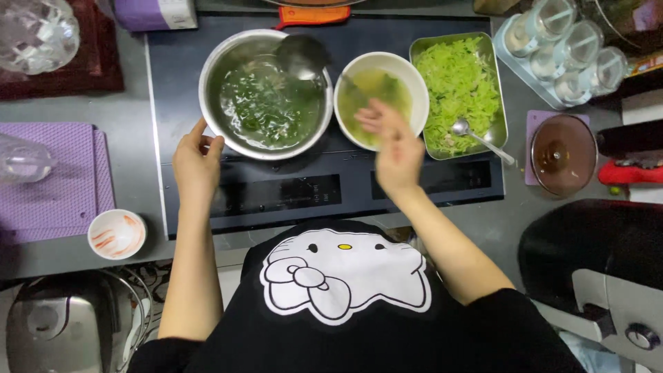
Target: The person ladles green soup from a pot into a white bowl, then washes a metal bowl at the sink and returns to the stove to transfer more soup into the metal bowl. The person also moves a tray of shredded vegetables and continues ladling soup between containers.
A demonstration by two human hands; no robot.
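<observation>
Purple package (155, 14) sits top left beyond the cooktop. Left hand (197, 162), fingers loosely spread, touches the steel soup pot (214, 76) rim. Right hand (394, 148), blurred and holding nothing visible, hovers over the white bowl (414, 79).

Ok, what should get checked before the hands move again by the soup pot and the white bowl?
1. Left hand at the rim of the metal pot: ok, fingertips touch it.
2. Right hand steady over the white bowl: cannot tell, it is blurred.
3. Bowl has soup in it: ok.
4. Ladle within reach: ok, it rests in the pot.
5. Tray of shredded greens beside the bowl, spoon in it: ok.
6. Cooktop on or off: cannot tell.
</observation>
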